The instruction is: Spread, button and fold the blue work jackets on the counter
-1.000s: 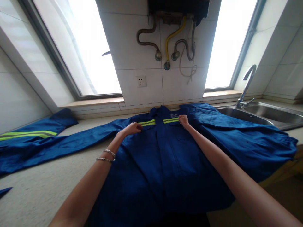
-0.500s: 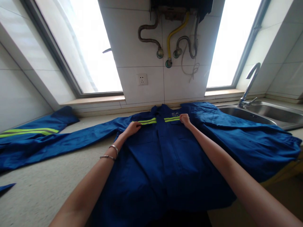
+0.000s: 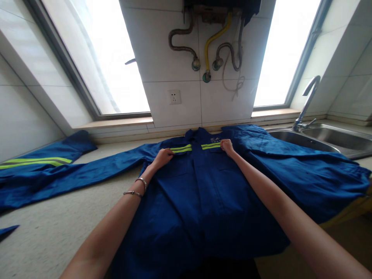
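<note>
A blue work jacket (image 3: 203, 197) with yellow-green reflective stripes lies front up on the speckled countertop (image 3: 52, 228), collar toward the wall. My left hand (image 3: 163, 156) is closed on the jacket's cloth at the left chest, beside the left stripe. My right hand (image 3: 226, 147) pinches the cloth at the right chest, at the end of the right stripe. One long sleeve (image 3: 95, 168) stretches out to the left across the counter.
Another blue garment with a reflective band (image 3: 37, 162) lies at the far left. A steel sink (image 3: 319, 139) with a tap (image 3: 308, 100) sits at the right. Pipes (image 3: 209, 50) and a wall socket (image 3: 174, 97) are on the tiled wall between two bright windows.
Both hands stay gripping the jacket's chest. The camera has tipped slightly, and my left hand has shifted a little along the left stripe.
</note>
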Motion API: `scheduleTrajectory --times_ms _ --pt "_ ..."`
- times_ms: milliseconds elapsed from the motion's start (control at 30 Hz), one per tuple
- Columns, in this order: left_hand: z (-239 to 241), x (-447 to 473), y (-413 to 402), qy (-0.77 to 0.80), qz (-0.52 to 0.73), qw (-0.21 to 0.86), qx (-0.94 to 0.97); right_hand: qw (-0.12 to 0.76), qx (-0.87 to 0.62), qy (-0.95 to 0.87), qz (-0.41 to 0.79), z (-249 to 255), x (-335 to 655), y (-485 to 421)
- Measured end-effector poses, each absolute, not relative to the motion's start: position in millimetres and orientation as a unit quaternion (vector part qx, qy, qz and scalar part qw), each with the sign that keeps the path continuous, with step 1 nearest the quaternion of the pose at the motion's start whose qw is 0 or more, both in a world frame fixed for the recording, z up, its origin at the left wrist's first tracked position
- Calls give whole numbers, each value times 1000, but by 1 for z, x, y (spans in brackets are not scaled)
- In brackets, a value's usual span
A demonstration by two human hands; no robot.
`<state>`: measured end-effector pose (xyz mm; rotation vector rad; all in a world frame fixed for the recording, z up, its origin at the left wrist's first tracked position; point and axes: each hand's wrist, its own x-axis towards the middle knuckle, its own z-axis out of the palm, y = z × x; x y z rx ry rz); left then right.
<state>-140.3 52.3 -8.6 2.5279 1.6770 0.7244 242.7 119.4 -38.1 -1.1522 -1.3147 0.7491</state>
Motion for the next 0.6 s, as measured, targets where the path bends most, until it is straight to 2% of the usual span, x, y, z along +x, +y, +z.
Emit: scheduleTrajectory --times_ms 433,533,600 --pt "-9 -142 58 506 169 -19 846 578 -492 -574 307 -42 244 124" --pt "-6 -141 53 513 180 13 839 579 -490 -575 307 -43 245 125" --pt "1 -141 49 532 216 79 815 580 -488 -574 308 -43 245 126"
